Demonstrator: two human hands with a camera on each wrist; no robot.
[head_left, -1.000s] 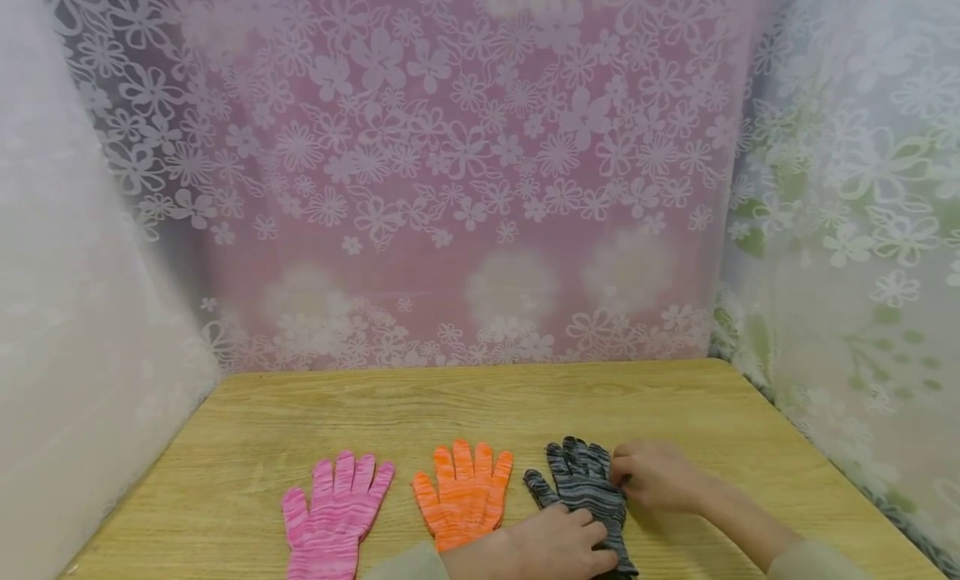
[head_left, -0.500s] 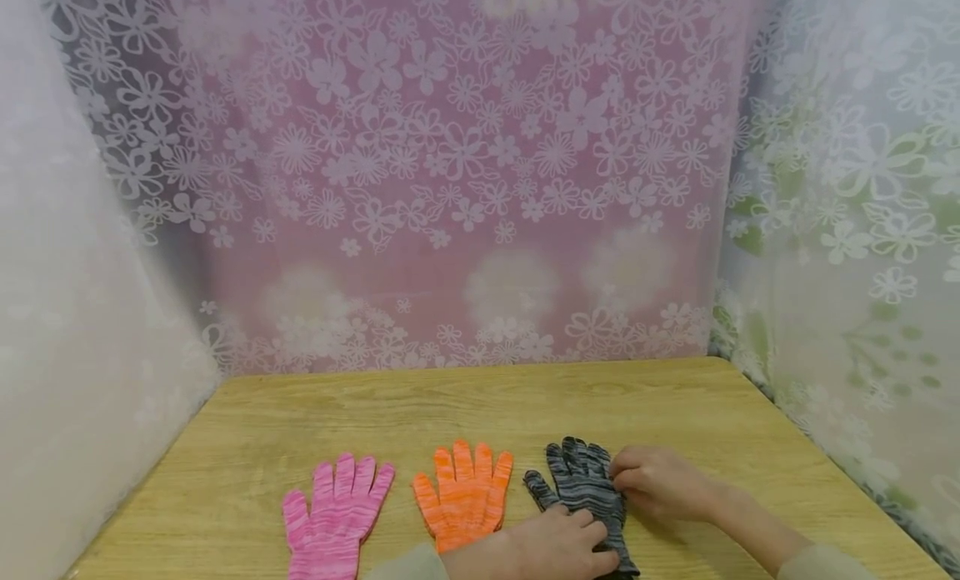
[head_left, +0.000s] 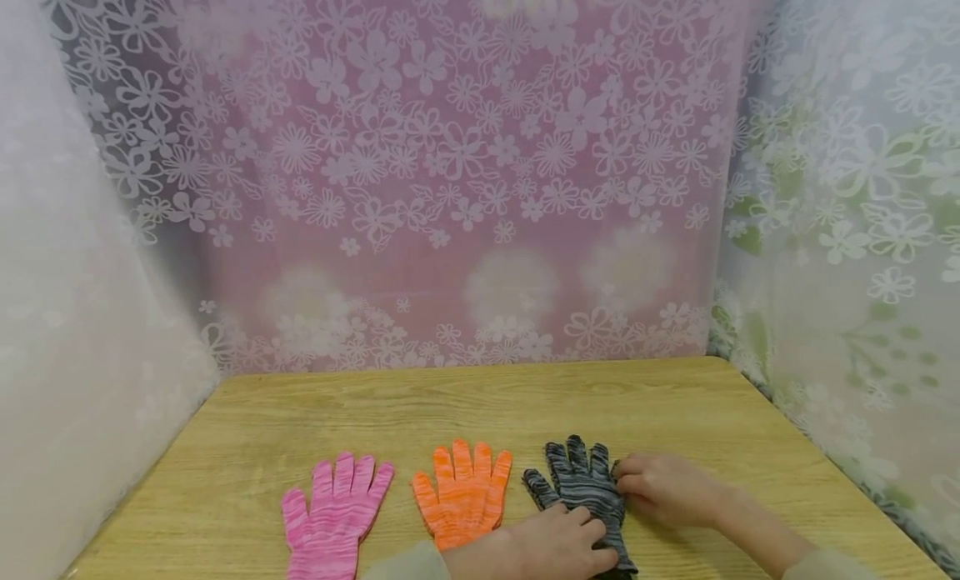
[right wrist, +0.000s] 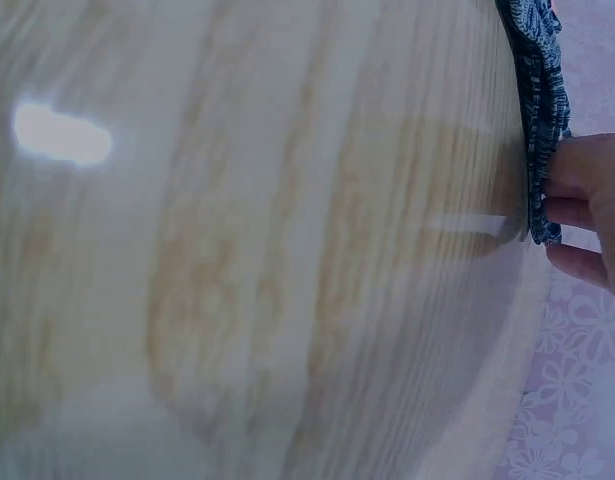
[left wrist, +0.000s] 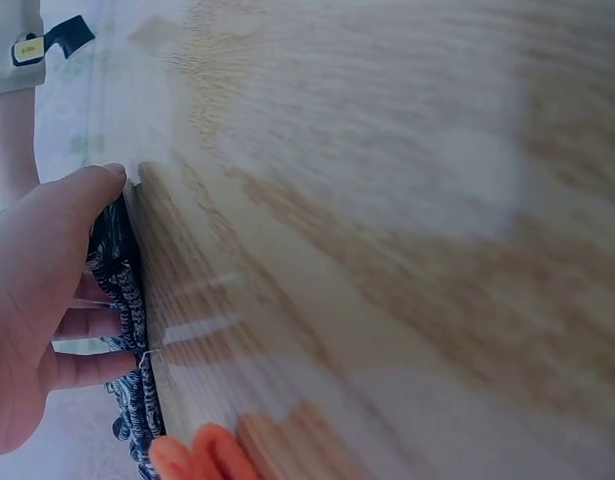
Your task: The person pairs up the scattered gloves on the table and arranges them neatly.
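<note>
A black-and-grey knitted glove point(head_left: 588, 490) lies on the wooden table, fingers pointing to the far side. My left hand point(head_left: 558, 542) rests across its lower palm and cuff; in the left wrist view, straight fingers point(left wrist: 87, 369) press on the black-and-grey glove point(left wrist: 127, 290). At the glove's right side, my right hand point(head_left: 671, 487) pinches its little finger between thumb and fingers. The right wrist view shows the right hand point(right wrist: 592, 185) at the end of the glove point(right wrist: 542, 80), close to the table surface. The left hand and forearm hide the glove's lower part.
An orange glove point(head_left: 465, 498) lies left of the black-and-grey one, its cuff partly behind my left forearm. Farther left is a pink glove point(head_left: 333, 517). The wooden table point(head_left: 450, 405) is bordered by flowered curtains point(head_left: 465, 230) at the back and sides.
The black-and-grey glove's fingers have spread farther apart. My right hand has shifted slightly right and toward the near side. My left hand stays in place.
</note>
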